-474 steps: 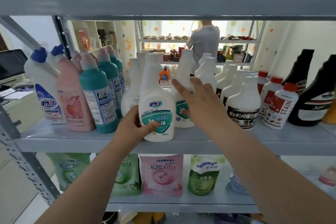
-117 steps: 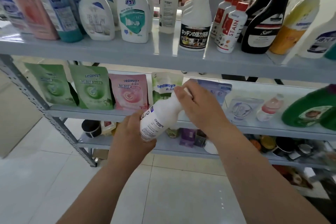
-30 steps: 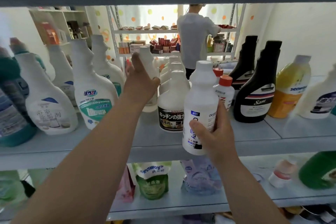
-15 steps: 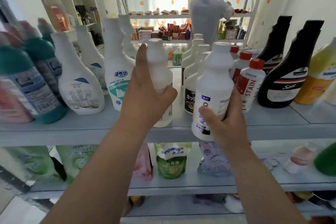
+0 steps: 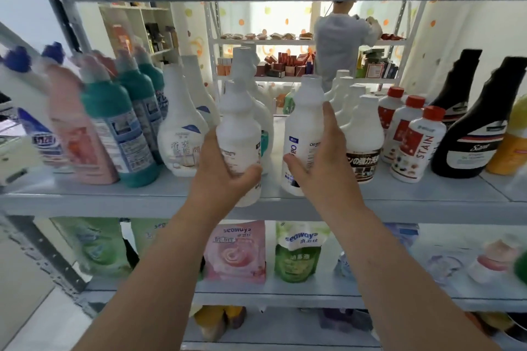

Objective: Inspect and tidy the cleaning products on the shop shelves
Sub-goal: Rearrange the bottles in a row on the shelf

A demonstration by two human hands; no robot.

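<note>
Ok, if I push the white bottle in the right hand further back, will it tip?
Likely tippy: the white bottle in the right hand is tall and narrow. Probably stiff: no denting under the fingers. Smooth plastic, possibly slippery.

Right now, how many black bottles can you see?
2, both far right on the shelf: front black bottle, rear black bottle behind-left of it. Others may be hidden.

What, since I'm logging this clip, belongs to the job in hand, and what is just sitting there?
In hand: left hand on left white bottle; right hand on right white bottle.
Sitting: teal bottles, STAIN bottles, black bottles, pouches below.
</note>
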